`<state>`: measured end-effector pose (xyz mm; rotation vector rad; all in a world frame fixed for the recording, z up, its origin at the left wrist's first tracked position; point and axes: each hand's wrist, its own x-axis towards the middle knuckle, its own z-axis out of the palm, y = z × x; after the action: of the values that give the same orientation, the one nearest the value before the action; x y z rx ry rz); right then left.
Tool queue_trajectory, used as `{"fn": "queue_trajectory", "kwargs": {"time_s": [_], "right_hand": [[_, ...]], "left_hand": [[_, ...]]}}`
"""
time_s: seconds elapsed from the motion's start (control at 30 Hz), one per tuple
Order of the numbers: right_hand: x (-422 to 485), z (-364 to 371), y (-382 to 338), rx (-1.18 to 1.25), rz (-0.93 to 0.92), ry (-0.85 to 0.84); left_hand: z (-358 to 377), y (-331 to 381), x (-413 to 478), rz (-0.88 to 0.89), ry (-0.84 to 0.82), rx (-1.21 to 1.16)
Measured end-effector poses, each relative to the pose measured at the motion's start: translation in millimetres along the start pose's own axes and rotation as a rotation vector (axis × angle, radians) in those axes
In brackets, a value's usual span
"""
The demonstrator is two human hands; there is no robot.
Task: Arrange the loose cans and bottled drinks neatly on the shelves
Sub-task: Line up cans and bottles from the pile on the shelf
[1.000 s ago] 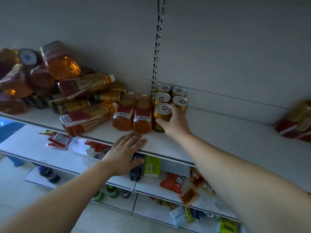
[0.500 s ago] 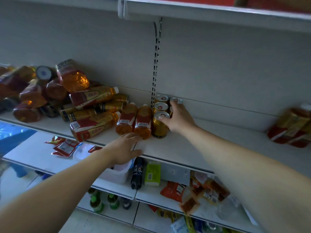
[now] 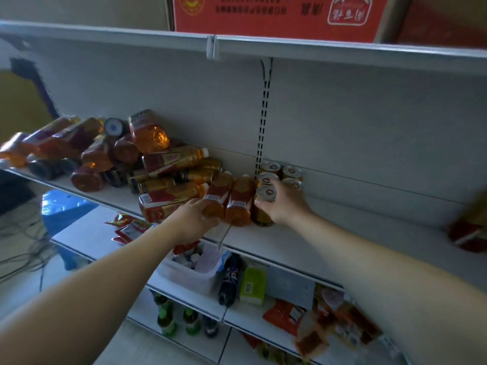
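The front can (image 3: pixel 264 206) is being gripped by the right hand (image 3: pixel 286 206); left of that can, a lying bottle (image 3: pixel 217 198) is being reached by the spread left hand (image 3: pixel 192 219), likely needing uprighting.

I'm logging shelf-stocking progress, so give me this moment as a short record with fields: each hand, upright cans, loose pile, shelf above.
left hand: on the base of a lying tea bottle; grip unclear
right hand: cupped around the front gold can
upright cans: five gold cans standing in a cluster by the back wall
loose pile: bottles and cans heaped to the left
shelf above: red carton
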<state>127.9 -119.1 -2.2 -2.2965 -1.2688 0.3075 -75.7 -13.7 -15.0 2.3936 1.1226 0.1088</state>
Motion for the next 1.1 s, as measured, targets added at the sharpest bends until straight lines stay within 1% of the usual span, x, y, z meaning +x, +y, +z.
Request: {"fn": "queue_trajectory", "kwargs": {"time_s": [0.1,0.2,0.37,0.53,0.6,0.73,0.8,0.93,1.03,1.1], "right_hand": [[8,3,-6,-0.039,0.002,0.018],[17,10,-17,-0.090,0.000,0.023],[24,25,-39,-0.182,0.057,0.035],[25,39,-53,-0.363,0.122,0.016],[22,43,-56,-0.440,0.106,0.012],[18,51,-57,-0.574,0.033,-0.049],[18,56,-57,-0.617,0.008,-0.070],[14,59,-57,-0.611,-0.023,-0.038],[7,60,-57,-0.616,-0.041,-0.027],[3,62,-58,-0.594,-0.034,-0.035]], "left_hand": [[-1,-5,19,-0.003,-0.007,0.003],[-3,-11,42,0.061,-0.030,-0.016],[-9,-23,83,0.140,-0.115,0.078],[-9,-36,108,0.182,-0.171,0.161],[-6,-39,110,0.222,-0.155,0.194],[0,-40,109,0.281,-0.070,0.284],[3,-40,106,0.296,-0.065,0.286],[4,-38,99,0.288,-0.051,0.193],[4,-44,94,0.293,-0.022,0.171],[4,-47,90,0.287,-0.036,0.170]]}}
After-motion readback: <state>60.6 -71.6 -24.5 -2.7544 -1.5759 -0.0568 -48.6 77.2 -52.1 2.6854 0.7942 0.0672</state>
